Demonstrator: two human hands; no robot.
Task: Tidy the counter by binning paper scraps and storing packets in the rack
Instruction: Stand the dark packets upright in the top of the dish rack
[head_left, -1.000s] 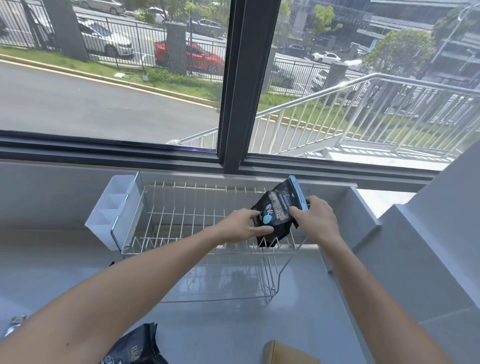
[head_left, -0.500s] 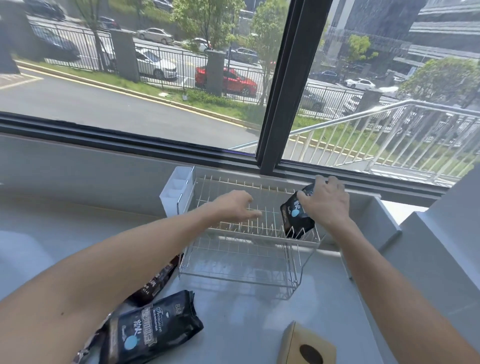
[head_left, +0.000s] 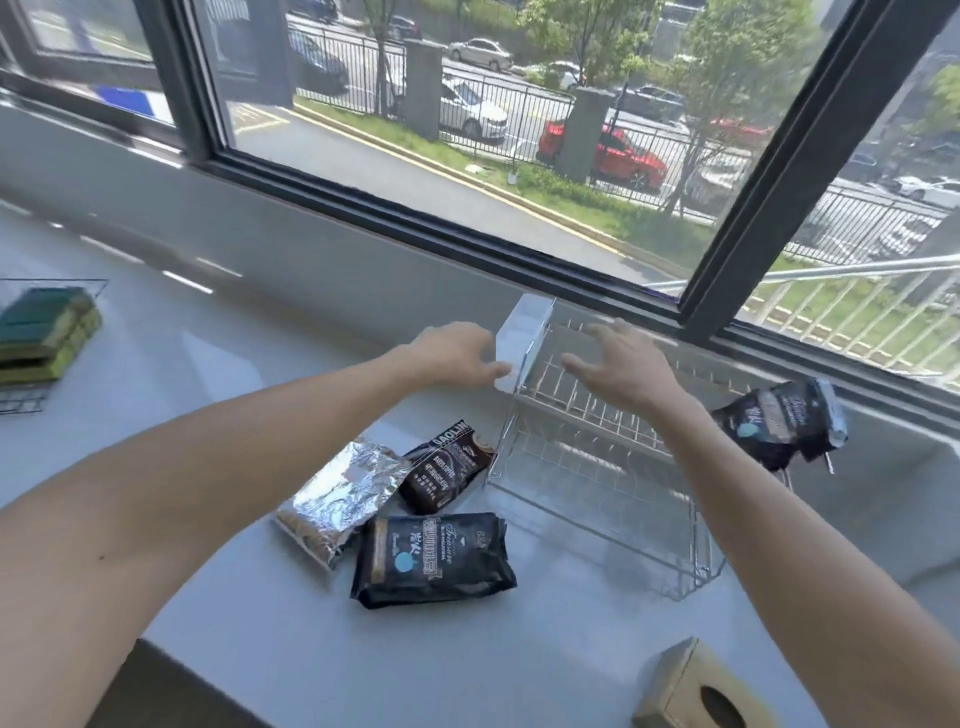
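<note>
A wire rack (head_left: 587, 478) stands on the white counter below the window. One black packet (head_left: 779, 423) leans upright at the rack's right end. Three packets lie on the counter left of the rack: a silver foil one (head_left: 340, 499), a brown one (head_left: 448, 467) and a black one (head_left: 428, 558). My left hand (head_left: 457, 353) hovers open beside the white cutlery holder (head_left: 519, 338) on the rack's left end. My right hand (head_left: 621, 366) hovers open above the rack's upper tier, holding nothing. No paper scraps show.
A tan cardboard box (head_left: 701, 688) with a round hole sits at the counter's near edge. Stacked green and yellow sponges (head_left: 44, 330) rest in a wire tray at far left. The window sill runs close behind the rack.
My right hand let go of the black packet, which now stands at the rack's right end. Both hands drew back leftward, and my view swung left, bringing the three counter packets into sight.
</note>
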